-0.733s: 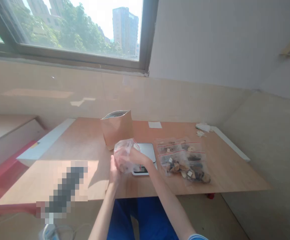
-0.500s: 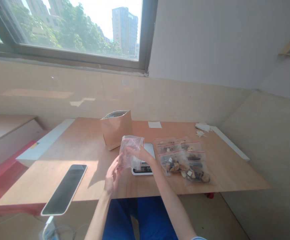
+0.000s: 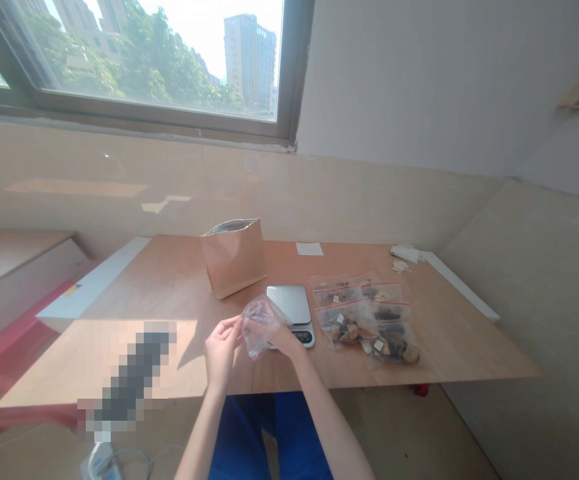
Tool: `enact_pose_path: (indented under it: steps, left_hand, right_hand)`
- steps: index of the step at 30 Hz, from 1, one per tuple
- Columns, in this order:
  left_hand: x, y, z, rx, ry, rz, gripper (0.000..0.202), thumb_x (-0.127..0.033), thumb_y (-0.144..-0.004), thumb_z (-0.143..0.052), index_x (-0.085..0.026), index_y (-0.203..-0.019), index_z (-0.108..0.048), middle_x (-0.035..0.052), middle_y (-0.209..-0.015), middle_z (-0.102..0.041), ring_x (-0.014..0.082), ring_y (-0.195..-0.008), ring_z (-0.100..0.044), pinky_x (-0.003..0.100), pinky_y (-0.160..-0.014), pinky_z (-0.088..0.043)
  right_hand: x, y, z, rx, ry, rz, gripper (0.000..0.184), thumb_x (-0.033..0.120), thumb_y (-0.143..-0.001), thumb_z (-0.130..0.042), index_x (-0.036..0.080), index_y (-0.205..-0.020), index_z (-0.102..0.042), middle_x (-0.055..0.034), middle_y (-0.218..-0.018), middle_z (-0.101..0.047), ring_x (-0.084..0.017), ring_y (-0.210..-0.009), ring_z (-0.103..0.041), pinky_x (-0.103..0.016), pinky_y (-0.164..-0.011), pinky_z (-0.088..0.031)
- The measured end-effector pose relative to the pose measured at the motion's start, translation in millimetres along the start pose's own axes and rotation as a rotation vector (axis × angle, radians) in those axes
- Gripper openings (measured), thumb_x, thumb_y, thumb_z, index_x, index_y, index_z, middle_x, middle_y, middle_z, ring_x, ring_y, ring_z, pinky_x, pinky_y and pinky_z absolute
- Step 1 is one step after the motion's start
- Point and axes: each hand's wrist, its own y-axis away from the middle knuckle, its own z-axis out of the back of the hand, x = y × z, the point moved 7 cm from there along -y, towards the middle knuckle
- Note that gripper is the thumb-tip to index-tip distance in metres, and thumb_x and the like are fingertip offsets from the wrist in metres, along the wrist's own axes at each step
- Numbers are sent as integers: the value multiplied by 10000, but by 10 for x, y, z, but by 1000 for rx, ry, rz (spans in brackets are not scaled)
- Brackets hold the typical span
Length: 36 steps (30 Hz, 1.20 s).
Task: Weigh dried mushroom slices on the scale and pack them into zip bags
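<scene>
Both bare forearms rise across the near edge of the desk (image 3: 169, 273). The left hand (image 3: 222, 348) has its fingers (image 3: 233, 324) pinched; the right hand (image 3: 283, 340), just beside it, is curled closed.

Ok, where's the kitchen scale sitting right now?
Head view, mid-table: the scale lies right of the brown paper bag, left of the filled zip bags, just behind the clear bag in the left hand and right hand.
</scene>
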Motion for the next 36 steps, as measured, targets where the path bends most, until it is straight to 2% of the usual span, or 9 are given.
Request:
enact_pose_path:
  steps: [3, 9, 14, 20, 22, 25, 29, 33, 36]
  left_hand:
    - [25, -21, 42, -20, 15, -28, 394, -462, -598, -711, -132, -773, -583, 73, -742, -700, 214, -767, -674, 298, -689, -541]
    - [65, -68, 32, -22, 64, -3, 334, -412, -623, -705, -144, -756, -558, 54, -695, -690, 179, -688, -667, 310, -699, -538]
    - [132, -118, 56, -103, 147, 50, 222, -263, -687, -660, -149, -831, -535, 67, -750, -690, 155, -679, -665, 283, -670, -529]
    - [150, -90, 174, -141, 123, -24, 348, -266, -720, -588, -181, -1039, -475, 50, -818, -664, 159, -806, -660, 303, -759, -520]
    - [188, -99, 232, -130, 47, -26, 383, -279, -734, -551, -191, -1094, -457, 46, -846, -651, 155, -802, -654, 312, -757, -522]
    - [247, -138, 331, -121, -193, -48, 395, -248, -729, -495, -204, -1121, -471, 60, -913, -636, 174, -802, -647, 338, -735, -527]
    - [222, -147, 387, -99, -547, -212, 360, -150, -706, -404, -179, -1033, -550, 104, -1056, -612, 225, -1016, -584, 381, -887, -465]
    - [129, -94, 368, -106, -845, -375, 434, -107, -728, -308, -132, -1069, -574, 155, -1150, -557, 261, -1091, -539, 421, -945, -423]
    - [3, -86, 273, -60, -964, -528, 442, -100, -740, -306, -118, -1071, -599, 158, -1256, -507, 262, -1207, -455, 401, -1026, -358]
  right_hand:
    - [7, 47, -2, 29, 4, -11, 354, 321, -725, -652, 249, -1050, -533, -4, -923, -636, -161, -841, -620, -315, -785, -497]
    - [294, 56, -36, -23, 230, 89, 157, 228, -716, -650, 213, -872, -642, -17, -931, -626, -168, -897, -595, -315, -868, -439]
    - [417, 53, -15, -121, 289, 165, 128, 225, -721, -641, 197, -838, -685, -40, -924, -658, -185, -906, -597, -324, -877, -427]
    - [340, 32, 137, -186, 180, 143, 113, 217, -708, -598, 196, -795, -666, -31, -848, -647, -175, -801, -591, -288, -739, -460]
    - [311, 26, 187, -180, 208, 103, 97, 223, -701, -599, 197, -770, -661, -22, -800, -629, -163, -738, -570, -280, -693, -451]
    - [293, 11, 273, -154, 221, 65, 102, 230, -691, -605, 189, -771, -653, -14, -764, -617, -148, -690, -549, -273, -659, -440]
    - [374, -86, 450, -151, 181, 58, 118, 238, -696, -595, 181, -791, -637, -21, -776, -635, -143, -695, -566, -265, -651, -450]
    - [706, -333, 634, -214, 167, 154, 150, 270, -696, -616, 169, -807, -627, -39, -823, -633, -131, -685, -569, -260, -645, -459]
    - [1078, -601, 652, -237, 174, 277, 171, 292, -736, -592, 157, -837, -617, -48, -830, -628, -125, -672, -567, -255, -629, -465]
